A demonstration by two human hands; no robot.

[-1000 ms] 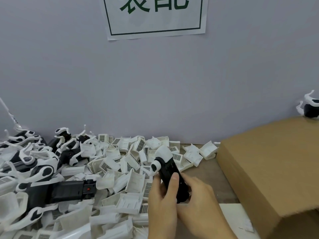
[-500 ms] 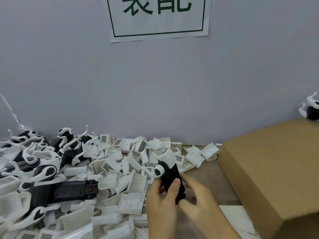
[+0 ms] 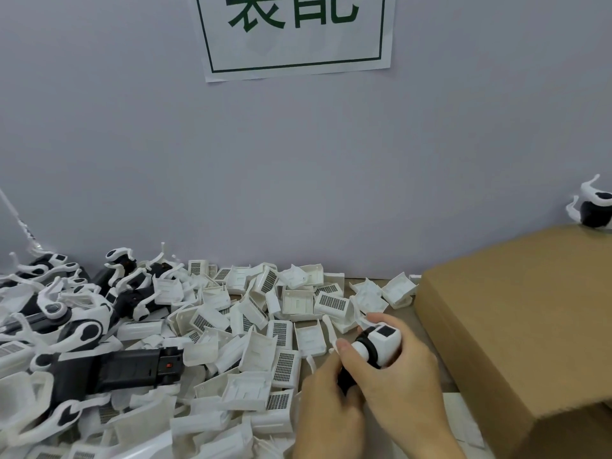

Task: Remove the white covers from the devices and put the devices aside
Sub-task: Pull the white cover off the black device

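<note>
I hold one device (image 3: 371, 347) in both hands, low and right of centre, just above the table (image 3: 410, 318). My right hand (image 3: 405, 379) wraps over its upper end, where the white cover (image 3: 384, 339) with a small dark square on top peeks out between my fingers. My left hand (image 3: 331, 392) grips the black lower body, thumb pressed up against the white round part at the side. The cover sits on the device — not off yet.

To the left the table is heaped with loose covers (image 3: 265, 326), many lying open side up, many showing a dark grid label. Further left lies a pile of devices (image 3: 66, 313), black bodies with white curved arms tangled together. In front of that pile a long black block (image 3: 132, 367) with a small red mark lies flat among the covers.

On my right stands a cardboard box (image 3: 516, 326), its near flap hanging over the edge. Behind it, at the far right by the wall, one more black-and-white device (image 3: 594, 210) sticks up. On the wall (image 3: 298, 160) above hangs a white sign (image 3: 294, 31) with a green border and green characters — its top is cut off.
</note>
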